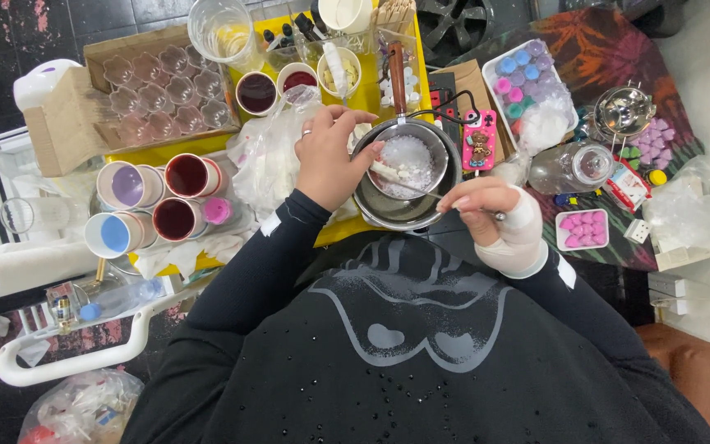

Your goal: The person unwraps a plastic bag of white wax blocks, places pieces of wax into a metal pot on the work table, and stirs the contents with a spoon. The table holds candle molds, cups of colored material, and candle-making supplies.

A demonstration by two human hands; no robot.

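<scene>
Crowded is the word for this bench (pixel 371 99) — I look straight down on a yellow top packed edge to edge, with a patterned cloth (pixel 610 57) spreading off toward three o'clock. At ten o'clock sits a cardboard box of clear cups (pixel 162 86), and below it, near nine o'clock, a cluster of cups of coloured liquid (pixel 158 201) in purple, blue and dark red. A tray of pastel pieces (pixel 527 74) lies at one o'clock.

At centre stands the metal pot (pixel 404 177) with a smaller bowl of white flakes (pixel 408 156) nested inside it. My left hand (pixel 326 160) curls over the pot's rim at its nine o'clock side, fingers bent, steadying it. My right hand (pixel 491 218), wrapped in a white bandage, pinches a thin metal stirrer (pixel 421 187) whose tip reaches into the flakes.

I judge the stirring of the flakes to be the step in hand; the next move calls for slow turns while the left hand keeps the pot from sliding.

Whether the flakes have begun to soften I cannot tell — glare covers them. The left thumb is hidden, and the pot's handle (pixel 396 74) runs under clutter at twelve o'clock.
</scene>
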